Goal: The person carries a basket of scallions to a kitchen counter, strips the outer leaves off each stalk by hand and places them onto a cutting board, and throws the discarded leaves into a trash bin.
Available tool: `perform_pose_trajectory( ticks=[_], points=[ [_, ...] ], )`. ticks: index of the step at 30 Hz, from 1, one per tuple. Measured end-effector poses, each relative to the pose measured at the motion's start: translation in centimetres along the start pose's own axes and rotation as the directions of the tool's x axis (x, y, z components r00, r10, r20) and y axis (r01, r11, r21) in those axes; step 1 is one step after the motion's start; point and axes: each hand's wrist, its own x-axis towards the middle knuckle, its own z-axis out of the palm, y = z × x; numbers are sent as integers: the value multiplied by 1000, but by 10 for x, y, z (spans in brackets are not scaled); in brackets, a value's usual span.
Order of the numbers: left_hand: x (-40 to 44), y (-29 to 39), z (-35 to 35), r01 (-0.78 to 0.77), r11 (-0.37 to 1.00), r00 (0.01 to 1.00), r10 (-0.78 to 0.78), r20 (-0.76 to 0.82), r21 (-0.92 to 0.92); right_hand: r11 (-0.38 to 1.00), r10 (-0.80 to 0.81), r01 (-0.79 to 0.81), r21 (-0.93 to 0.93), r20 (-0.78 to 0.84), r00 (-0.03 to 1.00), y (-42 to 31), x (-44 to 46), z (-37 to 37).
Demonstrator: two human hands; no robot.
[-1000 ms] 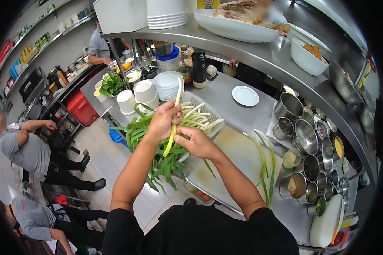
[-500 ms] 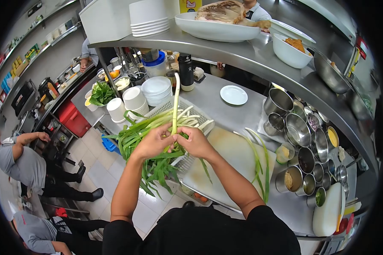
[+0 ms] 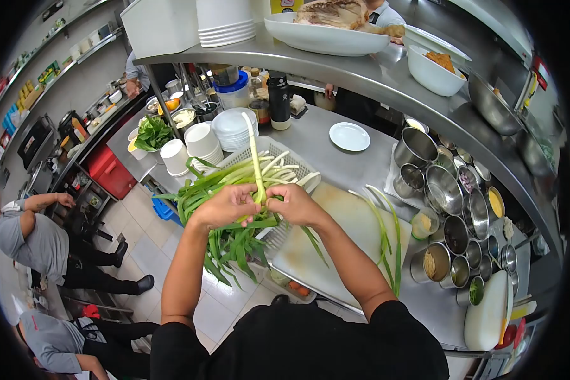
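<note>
Above a perforated white basket [image 3: 311, 170] of green onions [image 3: 212, 190], left hand [image 3: 231, 206] and right hand [image 3: 292, 204] pinch one green onion's stalk [image 3: 254, 155], fingers meeting; the cutting board [image 3: 323, 237] borders the basket, its middle open, two loose green onions [image 3: 386, 237] along its far-right side.

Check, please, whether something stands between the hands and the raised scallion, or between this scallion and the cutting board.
Nothing visible separates the left hand and right hand from the scallion; both hold it. Toward the board, the right hand and the basket appear between.
</note>
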Motion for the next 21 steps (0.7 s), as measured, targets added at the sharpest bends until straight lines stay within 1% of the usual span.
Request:
perform_pose_trajectory(
  ticks=[2,3,5,6,8,9,10,11,12,14,15,16,17,18,21],
  points=[
    [1,-3,0,-27,991,998,18,-67,-128,985,55,-59,165,30,998,-4,-1,-1],
    [2,-2,1,-25,991,998,17,-68,-130,984,57,-61,165,31,998,-2,-1,1],
    [7,1,4,-22,991,979,-6,-203,-133,975,-20,2,221,79,997,4,1,5],
    [11,-3,7,-45,989,974,12,-224,-142,976,-18,-1,219,83,996,7,2,5],
    [13,-7,7,-64,987,975,30,-220,-148,983,-96,80,164,98,991,11,3,6],
    [14,-8,6,-80,985,976,47,-212,-151,983,-96,79,164,99,991,11,4,5],
    [15,-10,4,-78,985,976,45,-211,-152,978,-106,79,191,134,985,11,3,2],
    [15,-11,2,-56,970,984,14,-175,-236,973,-114,76,218,169,979,11,2,1],
    [15,-13,1,-32,948,991,-12,-136,-317,973,-111,73,219,167,980,10,1,1],
    [16,-19,-1,-35,940,994,-3,-112,-340,964,-139,81,253,220,966,6,-1,-1],
    [17,-20,-2,-40,932,996,7,-92,-361,964,-140,83,251,217,966,3,-3,-2],
    [17,-20,-2,-41,932,996,9,-90,-360,964,-87,26,266,219,972,-3,-5,-2],
    [17,-19,-1,-66,951,990,25,-137,-301,959,-32,-32,281,222,975,-7,-8,-2],
    [16,-20,1,-86,966,982,42,-183,-242,959,-29,-35,281,221,975,-8,-8,-2],
    [15,-10,1,-67,974,981,25,-193,-215,948,-9,-49,315,181,983,-12,-10,0]
  ],
)
